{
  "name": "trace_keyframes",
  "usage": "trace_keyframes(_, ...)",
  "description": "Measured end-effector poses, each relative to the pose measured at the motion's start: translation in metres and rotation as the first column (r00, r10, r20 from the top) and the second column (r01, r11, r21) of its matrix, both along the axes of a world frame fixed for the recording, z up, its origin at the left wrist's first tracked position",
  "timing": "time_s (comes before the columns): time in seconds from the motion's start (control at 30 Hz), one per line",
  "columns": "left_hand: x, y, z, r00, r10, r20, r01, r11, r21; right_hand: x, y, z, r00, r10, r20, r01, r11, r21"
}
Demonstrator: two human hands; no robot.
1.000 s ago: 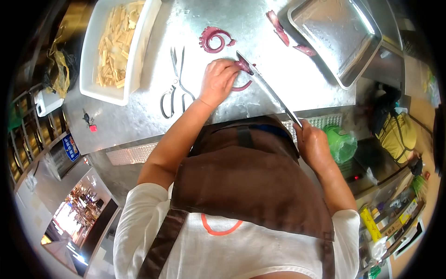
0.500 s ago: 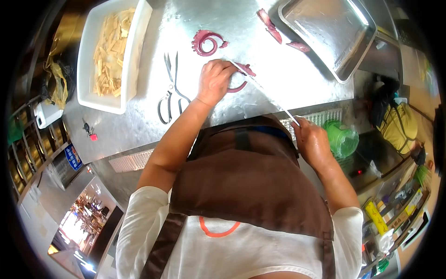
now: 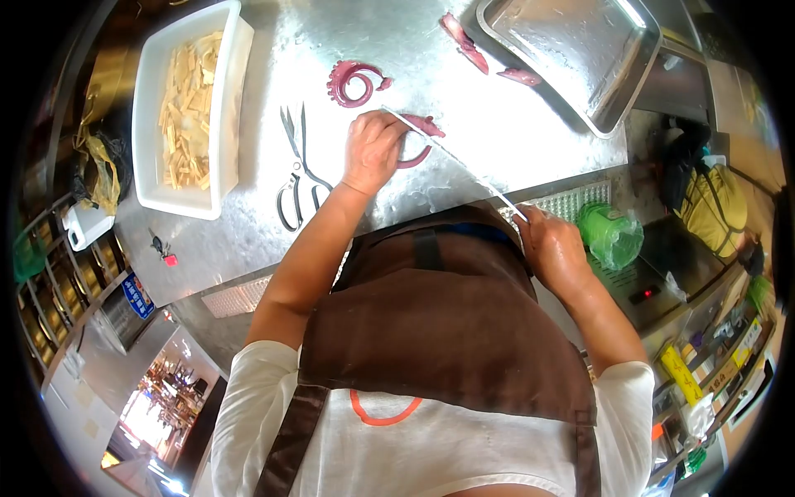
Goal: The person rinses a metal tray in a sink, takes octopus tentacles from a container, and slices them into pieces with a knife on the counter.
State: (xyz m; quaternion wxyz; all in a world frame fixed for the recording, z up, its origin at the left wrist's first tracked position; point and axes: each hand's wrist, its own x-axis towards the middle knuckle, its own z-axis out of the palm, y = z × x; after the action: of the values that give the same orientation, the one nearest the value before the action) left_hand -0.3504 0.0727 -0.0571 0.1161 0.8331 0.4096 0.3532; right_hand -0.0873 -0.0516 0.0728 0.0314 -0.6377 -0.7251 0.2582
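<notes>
My right hand is closed around the handle end of a long, thin blade seen nearly edge-on, which looks like a knife. The blade slants up and left across the steel table, its tip close to the fingers of my left hand. Those fingers are bent and pressed on a purple-red octopus tentacle; its curled end and a thicker piece show beside the blade, while the rest is hidden under my hand. Another coiled tentacle lies just beyond. Scissors with spread blades lie left of my left forearm.
A white tub of pale yellow strips stands at the left of the steel table. At the back right lie purple meat pieces beside a metal tray. A green plastic-wrapped bundle sits below the table edge at right.
The view has shifted slightly, so the tabletop things appear a little to the left. My hands, the knife and the tentacle keep nearly the same positions relative to each other.
</notes>
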Motion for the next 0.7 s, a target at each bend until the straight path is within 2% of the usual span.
trace_keyframes(0.33, 0.001, 0.002, 0.002, 1.0, -0.008, 0.01, 0.008, 1.0, -0.028, -0.001, 0.004, 0.001, 1.0, -0.021, -0.02, 0.019, 0.993, -0.115)
trace_keyframes(0.43, 0.0, 0.003, -0.002, 1.0, -0.008, 0.014, 0.009, 1.0, -0.015, 0.0, 0.005, 0.004, 1.0, -0.004, -0.009, 0.003, 0.998, -0.068)
trace_keyframes(0.57, 0.001, 0.003, -0.002, 1.0, -0.005, 0.007, 0.005, 1.0, -0.006, 0.002, 0.007, 0.007, 1.0, 0.012, 0.015, -0.011, 0.996, -0.088)
trace_keyframes(0.63, 0.002, 0.003, 0.0, 1.0, -0.001, 0.011, 0.001, 1.0, -0.004, 0.004, 0.008, 0.008, 0.999, 0.032, -0.041, -0.033, 0.999, -0.029)
trace_keyframes(0.7, 0.002, 0.003, 0.001, 1.0, 0.002, 0.014, -0.002, 1.0, -0.003, 0.003, 0.008, 0.012, 0.999, 0.021, -0.026, -0.022, 0.998, -0.052)
